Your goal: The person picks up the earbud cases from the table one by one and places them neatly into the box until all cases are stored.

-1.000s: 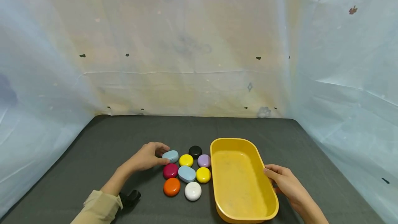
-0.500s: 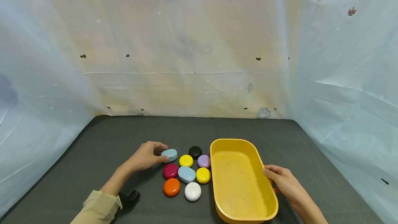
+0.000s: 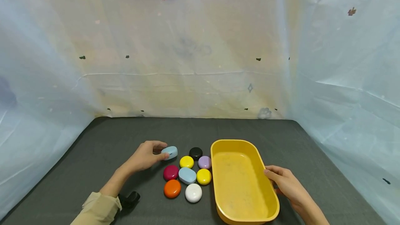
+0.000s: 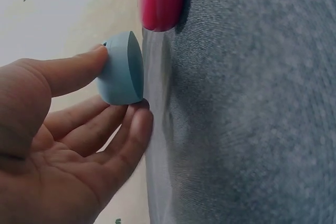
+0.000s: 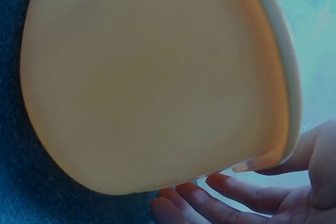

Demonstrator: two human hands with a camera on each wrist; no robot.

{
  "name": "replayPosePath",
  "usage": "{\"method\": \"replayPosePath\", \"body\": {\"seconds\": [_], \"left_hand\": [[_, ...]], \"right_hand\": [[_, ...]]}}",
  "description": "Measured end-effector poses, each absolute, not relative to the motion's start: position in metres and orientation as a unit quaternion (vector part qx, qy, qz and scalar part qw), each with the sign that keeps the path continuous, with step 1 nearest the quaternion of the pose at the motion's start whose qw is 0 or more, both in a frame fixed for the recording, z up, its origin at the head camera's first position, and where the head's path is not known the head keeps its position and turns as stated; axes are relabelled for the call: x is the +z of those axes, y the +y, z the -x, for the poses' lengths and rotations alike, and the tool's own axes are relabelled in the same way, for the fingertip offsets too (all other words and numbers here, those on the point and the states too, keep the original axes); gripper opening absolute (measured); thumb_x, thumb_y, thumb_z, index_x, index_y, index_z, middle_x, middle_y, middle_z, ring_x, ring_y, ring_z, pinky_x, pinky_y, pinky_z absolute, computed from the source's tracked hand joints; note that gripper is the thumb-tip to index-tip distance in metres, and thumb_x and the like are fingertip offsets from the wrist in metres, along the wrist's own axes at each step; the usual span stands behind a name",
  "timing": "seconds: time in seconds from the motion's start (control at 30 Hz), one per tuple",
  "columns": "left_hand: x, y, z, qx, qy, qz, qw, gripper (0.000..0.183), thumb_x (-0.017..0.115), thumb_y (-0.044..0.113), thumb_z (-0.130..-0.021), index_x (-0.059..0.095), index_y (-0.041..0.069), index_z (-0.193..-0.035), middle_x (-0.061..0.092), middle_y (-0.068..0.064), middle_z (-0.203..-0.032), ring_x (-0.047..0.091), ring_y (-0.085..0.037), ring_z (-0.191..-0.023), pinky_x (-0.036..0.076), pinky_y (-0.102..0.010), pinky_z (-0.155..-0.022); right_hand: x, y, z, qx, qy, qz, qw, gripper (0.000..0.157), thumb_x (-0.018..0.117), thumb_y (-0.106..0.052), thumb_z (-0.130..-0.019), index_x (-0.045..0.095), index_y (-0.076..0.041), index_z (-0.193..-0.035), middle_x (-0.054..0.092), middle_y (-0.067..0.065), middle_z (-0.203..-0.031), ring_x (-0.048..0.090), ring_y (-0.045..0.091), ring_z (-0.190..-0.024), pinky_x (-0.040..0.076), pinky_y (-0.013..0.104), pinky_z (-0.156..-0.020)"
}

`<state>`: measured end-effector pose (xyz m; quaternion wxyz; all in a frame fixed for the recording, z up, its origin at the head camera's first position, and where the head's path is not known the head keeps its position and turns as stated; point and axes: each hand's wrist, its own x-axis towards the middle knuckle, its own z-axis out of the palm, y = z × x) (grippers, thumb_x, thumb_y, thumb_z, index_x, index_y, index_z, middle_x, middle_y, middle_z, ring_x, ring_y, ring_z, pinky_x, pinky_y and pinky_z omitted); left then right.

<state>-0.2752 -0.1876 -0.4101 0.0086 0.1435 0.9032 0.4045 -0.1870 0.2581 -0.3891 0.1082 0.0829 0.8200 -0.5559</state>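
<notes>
Light-blue case (image 3: pixel 169 152) now slightly higher, pinched in left hand (image 3: pixel 144 156) — right hand (image 3: pixel 285 182), fingers relaxed, on yellow tray (image 3: pixel 268 186) rim, wrist cut off.

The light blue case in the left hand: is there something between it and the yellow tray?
Yes. The left hand pinches the light blue case at the far-left end of the cluster. On a straight line across the cloth to the yellow tray, the yellow case, the black case and the lilac case lie in between.

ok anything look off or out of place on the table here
Nothing looks spilled or damaged. One light blue case is pinched in the left hand, apart from the cluster. The yellow tray sits flat and empty, with the right hand at its edge.
</notes>
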Motion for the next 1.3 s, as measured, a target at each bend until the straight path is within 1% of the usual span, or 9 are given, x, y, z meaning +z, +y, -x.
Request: {"method": "replayPosePath", "body": {"seconds": [0.37,0.6,0.8,0.87,1.0,1.17,1.3], "left_hand": [[-0.403,-0.183,0.271,0.436,0.886,-0.156,-0.019,0.047,0.075,0.024,-0.089,0.063,-0.003,-0.126,0.067,-0.01,-0.113,0.066,-0.023,-0.097,0.056,-0.037,-0.081],[-0.4,-0.179,0.27,0.439,0.883,-0.162,-0.042,0.048,0.076,0.026,-0.089,0.064,-0.001,-0.126,0.067,-0.009,-0.114,0.067,-0.022,-0.097,0.056,-0.037,-0.081],[-0.393,-0.173,0.266,0.445,0.877,-0.17,-0.052,0.048,0.076,0.025,-0.089,0.063,0.001,-0.128,0.067,-0.008,-0.116,0.066,-0.022,-0.099,0.056,-0.038,-0.083],[-0.389,-0.169,0.265,0.446,0.878,-0.167,-0.057,0.047,0.077,0.025,-0.088,0.064,0.003,-0.128,0.067,-0.007,-0.116,0.066,-0.022,-0.098,0.056,-0.038,-0.083],[-0.382,-0.162,0.26,0.449,0.874,-0.172,-0.07,0.047,0.077,0.025,-0.088,0.064,0.004,-0.128,0.066,-0.008,-0.118,0.067,-0.023,-0.098,0.056,-0.038,-0.083],[-0.38,-0.151,0.252,0.471,0.858,-0.187,-0.082,0.047,0.078,0.023,-0.087,0.064,0.004,-0.128,0.066,-0.008,-0.119,0.067,-0.022,-0.097,0.056,-0.034,-0.081],[-0.378,-0.136,0.25,0.488,0.844,-0.2,-0.098,0.045,0.078,0.022,-0.087,0.065,0.006,-0.127,0.066,-0.007,-0.119,0.068,-0.02,-0.094,0.056,-0.033,-0.08]], "right_hand": [[-0.389,0.261,0.185,-0.551,0.823,-0.078,0.11,0.041,0.052,-0.024,-0.104,0.056,0.007,-0.131,0.06,0.011,-0.09,0.054,0.024,-0.077,0.053,0.039,-0.064],[-0.388,0.262,0.185,-0.556,0.821,-0.074,0.108,0.042,0.051,-0.024,-0.104,0.055,0.007,-0.131,0.061,0.011,-0.093,0.056,0.025,-0.08,0.054,0.04,-0.066],[-0.387,0.263,0.185,-0.559,0.819,-0.069,0.109,0.041,0.05,-0.024,-0.104,0.055,0.007,-0.131,0.06,0.012,-0.091,0.055,0.024,-0.078,0.054,0.04,-0.066],[-0.386,0.263,0.185,-0.561,0.818,-0.064,0.109,0.042,0.05,-0.024,-0.104,0.055,0.008,-0.131,0.06,0.012,-0.093,0.056,0.025,-0.079,0.055,0.04,-0.067],[-0.387,0.262,0.184,-0.561,0.818,-0.065,0.103,0.041,0.05,-0.024,-0.104,0.056,0.008,-0.13,0.062,0.012,-0.095,0.058,0.025,-0.082,0.056,0.041,-0.068],[-0.39,0.258,0.182,-0.561,0.819,-0.071,0.103,0.039,0.05,-0.022,-0.104,0.057,0.008,-0.129,0.062,0.012,-0.095,0.058,0.025,-0.081,0.057,0.041,-0.068],[-0.39,0.257,0.183,-0.557,0.821,-0.075,0.104,0.039,0.05,-0.022,-0.104,0.058,0.007,-0.129,0.062,0.012,-0.095,0.058,0.025,-0.081,0.056,0.041,-0.068]]}}
